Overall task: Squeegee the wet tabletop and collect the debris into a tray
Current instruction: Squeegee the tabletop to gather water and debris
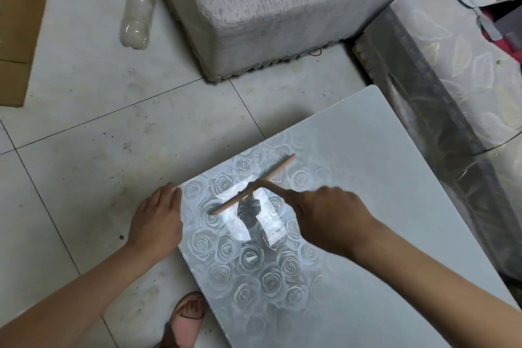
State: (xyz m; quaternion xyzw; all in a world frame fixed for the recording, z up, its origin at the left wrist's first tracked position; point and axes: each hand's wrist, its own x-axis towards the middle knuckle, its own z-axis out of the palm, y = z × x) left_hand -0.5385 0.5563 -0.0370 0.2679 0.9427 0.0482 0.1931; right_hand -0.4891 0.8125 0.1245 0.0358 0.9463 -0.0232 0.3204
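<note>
Right hand point(324, 217) grips pink-bladed T-shaped squeegee point(254, 185) by its handle. Blade lies diagonal on rose-patterned glass tabletop point(353, 150), just left of grip. Left hand point(158, 217) rests flat-fingered at tabletop's left edge.

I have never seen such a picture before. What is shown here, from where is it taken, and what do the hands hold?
There is no machine here: a person works with two bare hands. The single picture comes from a camera worn on the person's head, which looks forward and down. The right hand holds a squeegee with a long pink blade over the table, whose glossy top has a rose pattern. The left hand rests at the table's left edge, and nothing shows in it. On the tiled floor lie a plastic bottle and a piece of cardboard. A foot in a sandal shows at the bottom.
</note>
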